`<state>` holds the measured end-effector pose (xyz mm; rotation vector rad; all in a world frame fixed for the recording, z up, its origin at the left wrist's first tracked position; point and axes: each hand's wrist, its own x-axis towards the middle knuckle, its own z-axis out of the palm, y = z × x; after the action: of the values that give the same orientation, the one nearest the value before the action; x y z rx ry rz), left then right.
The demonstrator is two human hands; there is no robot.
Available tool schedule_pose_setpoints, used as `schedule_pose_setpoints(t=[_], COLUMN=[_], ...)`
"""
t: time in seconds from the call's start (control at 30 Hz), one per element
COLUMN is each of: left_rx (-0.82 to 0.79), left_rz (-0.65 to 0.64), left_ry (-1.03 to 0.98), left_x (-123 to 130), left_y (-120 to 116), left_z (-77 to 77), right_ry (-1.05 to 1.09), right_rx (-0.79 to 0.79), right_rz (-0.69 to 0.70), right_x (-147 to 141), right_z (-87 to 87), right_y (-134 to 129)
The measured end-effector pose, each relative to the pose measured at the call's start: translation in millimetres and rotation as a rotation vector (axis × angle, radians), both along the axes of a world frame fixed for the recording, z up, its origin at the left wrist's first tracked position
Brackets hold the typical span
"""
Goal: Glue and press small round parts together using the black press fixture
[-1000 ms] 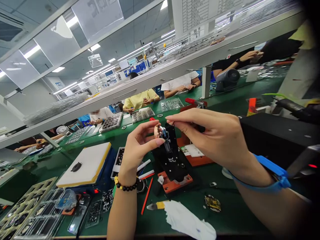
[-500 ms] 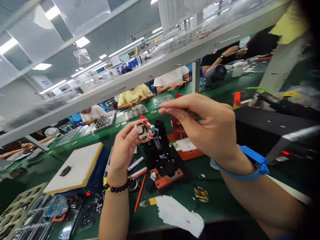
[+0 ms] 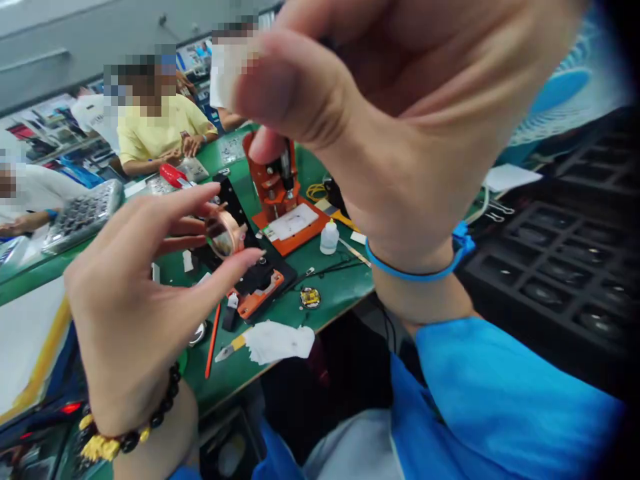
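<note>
A round copper-coloured ring [image 3: 231, 233], looking like a watch case, is held between the thumb and fingers of my left hand [image 3: 135, 293]. It is tilted so that its rim and part of its dark opening show. Raised close to the camera, my right hand [image 3: 395, 133] has thumb and fingers drawn together in a pinch; whatever lies between the tips is hidden or blurred. Behind the ring stands a black fixture with an orange end [image 3: 263, 293]. A round gold-coloured part [image 3: 310, 298] lies on the green bench, below and apart from both hands.
An orange press [image 3: 273, 180] stands at the back, near a small white bottle [image 3: 329, 240]. A white-wrapped tool [image 3: 280, 341] and a red stick [image 3: 213, 343] lie at the front. Compartmented black trays [image 3: 545, 260] fill the right. Co-workers sit across the bench.
The view has swung and tilted downward. Both hands appear larger and closer; my right hand is higher in view. The ring has turned from nearly face-on to showing its side.
</note>
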<state>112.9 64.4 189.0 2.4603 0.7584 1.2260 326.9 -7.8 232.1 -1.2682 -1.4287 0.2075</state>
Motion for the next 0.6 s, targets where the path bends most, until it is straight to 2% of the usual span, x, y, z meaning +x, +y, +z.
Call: schedule_pose_setpoints(t=[0.07,0.1,0.17,0.23,0.33,0.43,0.53,0.6], left_rx=[0.009,-0.013,-0.061,-0.062,0.046,0.168,0.222,0.223], left_rz=[-0.008,-0.041,-0.137,-0.223,-0.325,-0.369,-0.439,-0.454], left_ry=[0.007,-0.007,-0.048,-0.052,0.093,0.388,0.742,0.904], left_x=[-1.8,-2.8,-5.0,-5.8,1.2,21.2,45.8,59.0], left_y=[2.0,2.9,3.0,0.3,-7.6,-16.7,-21.5,-20.3], left_z=[-1.8,-2.9,-4.8,-5.7,-8.3,-22.2,-52.4,-76.2], right_ry=[-0.045,-0.059,0.023,0.275,0.536,0.552,0.515,0.492], right_rx=[0.334,0.371,0.181,0.013,-0.252,-0.351,-0.339,-0.334], right_rz=[-0.086,-0.064,-0.076,-0.027,0.058,0.086,0.09,0.085], right_x=[1.0,3.4,13.0,26.8,43.2,46.5,44.1,43.6], right_z=[-37.6,-61.0,-111.1,-158.5,-212.9,-241.0,-248.6,-249.4], right_y=[-6.3,-9.4,-14.9,-17.7,-16.7,-14.5,-15.1,-16.1])
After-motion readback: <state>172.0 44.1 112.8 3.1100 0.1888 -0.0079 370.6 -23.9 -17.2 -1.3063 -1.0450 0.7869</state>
